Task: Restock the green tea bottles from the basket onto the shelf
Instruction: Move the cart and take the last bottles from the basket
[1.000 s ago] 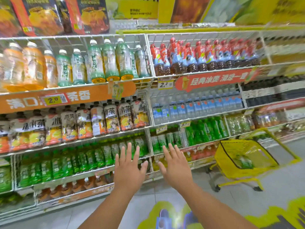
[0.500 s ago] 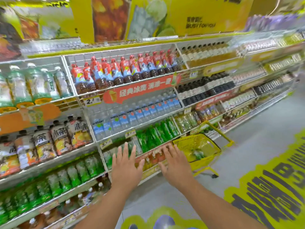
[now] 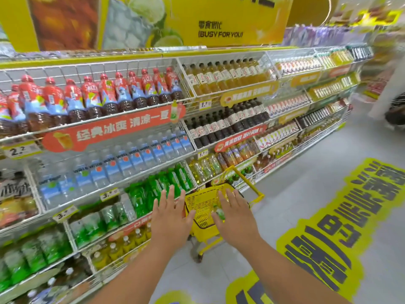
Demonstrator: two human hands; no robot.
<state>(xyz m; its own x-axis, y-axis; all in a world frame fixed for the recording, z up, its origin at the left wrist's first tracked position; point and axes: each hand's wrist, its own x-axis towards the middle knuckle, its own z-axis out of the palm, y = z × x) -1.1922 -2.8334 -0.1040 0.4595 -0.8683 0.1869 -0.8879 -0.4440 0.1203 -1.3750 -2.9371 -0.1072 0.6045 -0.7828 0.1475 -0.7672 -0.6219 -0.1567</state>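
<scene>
Green tea bottles: at least one green-labelled bottle is seen lying inside the basket, between the two hands; its shape is blurred, so the count cannot be told.
Basket: a yellow plastic trolley basket is stood on the floor just in front of the shelf, its handle raised on the far side.
Shelf: rows of green bottles are shown just left of the basket, with clear water bottles on the tier above.
Left hand: held out flat over the basket's near-left rim, fingers straight and spread, nothing grasped.
Right hand: held out over the basket's near-right side, fingers straight and released, nothing grasped.
Floor: grey tiles are seen right of the basket, printed with large yellow lettering.
</scene>
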